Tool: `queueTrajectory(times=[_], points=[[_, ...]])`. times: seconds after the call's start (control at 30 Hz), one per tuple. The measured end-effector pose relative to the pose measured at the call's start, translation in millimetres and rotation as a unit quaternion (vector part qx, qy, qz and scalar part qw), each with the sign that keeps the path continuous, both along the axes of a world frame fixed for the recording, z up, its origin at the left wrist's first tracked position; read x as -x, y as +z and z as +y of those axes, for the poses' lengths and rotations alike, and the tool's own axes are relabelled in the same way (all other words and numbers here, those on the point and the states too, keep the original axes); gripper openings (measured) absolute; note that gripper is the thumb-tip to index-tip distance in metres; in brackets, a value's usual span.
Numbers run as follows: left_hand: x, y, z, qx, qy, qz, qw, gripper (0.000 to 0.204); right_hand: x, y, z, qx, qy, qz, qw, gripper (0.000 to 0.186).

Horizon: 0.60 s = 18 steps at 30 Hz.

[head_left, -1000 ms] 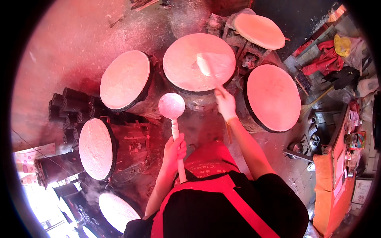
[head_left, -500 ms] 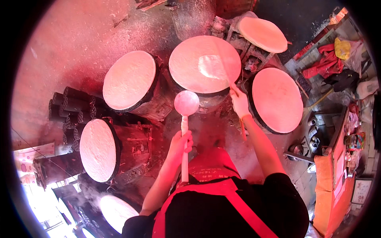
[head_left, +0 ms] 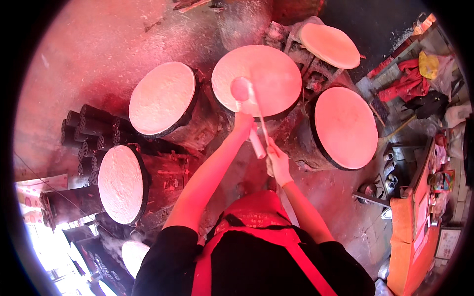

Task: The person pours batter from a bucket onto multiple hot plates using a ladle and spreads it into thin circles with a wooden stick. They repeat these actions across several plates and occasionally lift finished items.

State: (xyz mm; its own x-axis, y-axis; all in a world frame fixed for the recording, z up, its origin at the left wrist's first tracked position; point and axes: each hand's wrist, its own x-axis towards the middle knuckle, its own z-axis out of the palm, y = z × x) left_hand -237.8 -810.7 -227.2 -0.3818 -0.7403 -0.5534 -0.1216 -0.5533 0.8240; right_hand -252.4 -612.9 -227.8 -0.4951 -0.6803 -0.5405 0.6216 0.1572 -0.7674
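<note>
My left hand (head_left: 243, 123) is closed around the thick pale handle of a ladle (head_left: 240, 89). The ladle's round bowl hangs over the near half of the middle round griddle (head_left: 279, 69), which is coated with pale batter. In my right hand (head_left: 278, 164) is a thin stick-like spreader (head_left: 263, 126), pinched and pointing up past the ladle handle. Its far end reaches over the griddle beside the bowl and is blurred. Whether spreader and ladle touch, I cannot tell. My hands are close together at the griddle's near edge.
More batter-covered griddles stand around: far left (head_left: 163, 98), left (head_left: 120, 185), right (head_left: 345, 128). A pale flatbread-like round (head_left: 330, 45) sits at the far right. Black perforated coal cylinders (head_left: 96, 130) are stacked at left. An orange-covered table (head_left: 402, 237) stands at right. Steam rises at lower left.
My left hand has carried the ladle forward over the middle griddle. My right hand has drawn the spreader left and nearer. The bright wet patch on that griddle no longer shows.
</note>
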Motion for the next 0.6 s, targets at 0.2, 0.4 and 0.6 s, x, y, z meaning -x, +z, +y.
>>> queueTrajectory(times=[0.2, 0.4, 0.6], points=[[-74, 72, -40, -0.441, -0.094, 0.392, 0.802, 0.014, 34, 50, 2, 0.006, 0.011, 0.076, 0.997, 0.04], [-133, 108, -36, -0.419, -0.051, 0.257, 0.87, 0.012, 30, -12, 0, -0.034, -0.013, 0.49, 0.871, 0.045], [-195, 107, 39, -0.275, 0.024, 0.09, 0.957, 0.012, 25, 29, 30, -0.122, 0.055, 0.489, 0.862, 0.04]])
